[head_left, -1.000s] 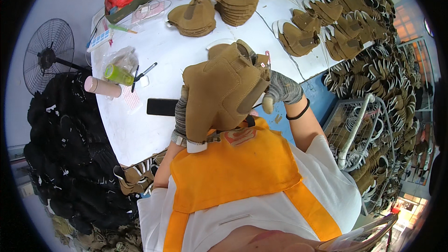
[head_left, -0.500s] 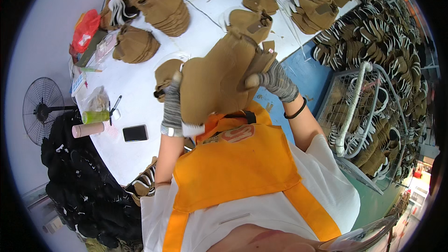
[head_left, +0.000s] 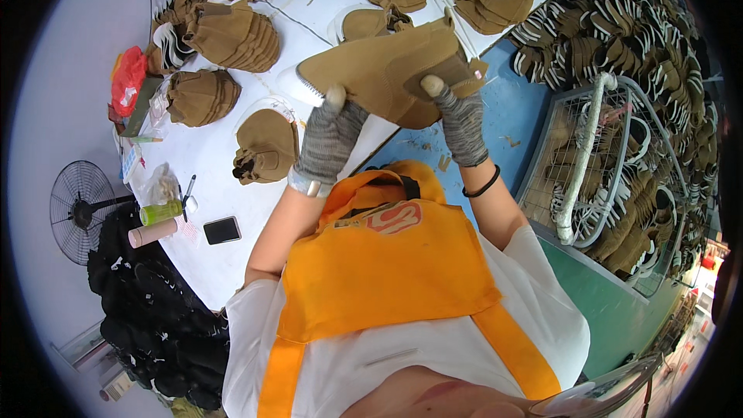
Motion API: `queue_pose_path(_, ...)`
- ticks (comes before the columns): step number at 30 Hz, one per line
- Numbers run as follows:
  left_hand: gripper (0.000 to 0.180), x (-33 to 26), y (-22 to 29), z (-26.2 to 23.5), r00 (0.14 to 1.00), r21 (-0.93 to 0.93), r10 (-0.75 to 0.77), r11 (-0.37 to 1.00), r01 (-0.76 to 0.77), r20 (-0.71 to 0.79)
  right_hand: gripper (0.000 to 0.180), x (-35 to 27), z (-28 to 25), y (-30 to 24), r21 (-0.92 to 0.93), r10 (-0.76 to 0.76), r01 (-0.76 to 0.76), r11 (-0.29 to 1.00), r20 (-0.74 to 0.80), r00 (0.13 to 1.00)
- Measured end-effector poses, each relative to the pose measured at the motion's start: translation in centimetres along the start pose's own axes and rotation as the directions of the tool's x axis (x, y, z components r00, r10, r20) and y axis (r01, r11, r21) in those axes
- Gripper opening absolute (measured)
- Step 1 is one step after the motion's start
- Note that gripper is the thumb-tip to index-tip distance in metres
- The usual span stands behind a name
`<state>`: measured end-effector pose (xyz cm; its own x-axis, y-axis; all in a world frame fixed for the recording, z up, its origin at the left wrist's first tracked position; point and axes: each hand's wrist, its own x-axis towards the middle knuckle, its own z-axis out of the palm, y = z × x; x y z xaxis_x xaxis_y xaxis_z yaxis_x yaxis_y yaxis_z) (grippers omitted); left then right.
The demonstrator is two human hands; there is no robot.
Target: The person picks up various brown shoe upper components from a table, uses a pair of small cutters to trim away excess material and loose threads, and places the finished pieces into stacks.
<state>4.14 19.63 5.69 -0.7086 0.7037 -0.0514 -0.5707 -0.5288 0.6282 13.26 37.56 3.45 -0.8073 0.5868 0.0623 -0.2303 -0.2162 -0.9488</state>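
A brown boot upper [head_left: 379, 66] with a white edge at its toe is held out over the near edge of the table, its toe pointing left. My left hand [head_left: 333, 135], in a grey knit glove with bare fingertips, grips its lower edge near the toe, thumb on top. At the other end, my right hand [head_left: 463, 125], gloved alike, clasps the darker heel part with the thumb pressed on the near face. Most of the fingers are hidden behind the upper. A single brown upper [head_left: 267, 143] lies on the white table [head_left: 224, 271], left of my left hand.
Stacks of brown uppers [head_left: 232, 35] stand across the table's far side. A phone [head_left: 223, 230], a pink bottle [head_left: 153, 233] and a green roll [head_left: 161, 212] lie at left, near a fan [head_left: 81, 213]. On the right stands a wire cart [head_left: 569, 178] of uppers, beside a large pile [head_left: 619, 54].
The upper has turned from roughly upright to lying crosswise, toe leftward. My left hand has shifted right and farther away, from its side to beneath the toe end. The whole view has shifted slightly.
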Motion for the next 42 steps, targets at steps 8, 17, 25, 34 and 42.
queue_pose_path(8, 0.056, 1.1, 2.0, -1.1, 0.998, -0.282, -0.03, 0.958, 0.045, 0.057, 0.084, -1.1, 0.0, -1.1, -0.804, -0.648, 0.577, 0.143, 0.365, 0.669)
queue_pose_path(17, 0.073, 0.4, 3.2, -4.8, 0.988, -0.238, -0.014, 0.97, 0.052, 0.157, 0.087, -3.2, 1.6, 1.2, -0.611, -0.728, 0.739, 0.283, 0.365, 0.58)
queue_pose_path(25, 0.061, -0.6, 4.1, -5.3, 0.987, -0.085, 0.144, 0.987, -0.138, 0.065, 0.084, -4.9, 4.4, 0.5, -0.693, -0.66, 0.651, 0.309, 0.336, 0.671)
queue_pose_path(34, 0.038, -3.0, 5.0, -8.8, 0.98, 0.611, 0.18, 0.786, -0.094, -0.08, 0.071, -6.4, 4.5, 3.3, -0.059, 0.193, -0.189, 0.98, 0.086, 0.977)
queue_pose_path(42, 0.044, -3.6, 5.6, -7.1, 0.803, 0.858, 0.503, -0.512, -0.022, 0.321, 0.071, -6.1, 6.0, 3.1, -0.143, 0.199, -0.183, 0.973, 0.107, 0.974)
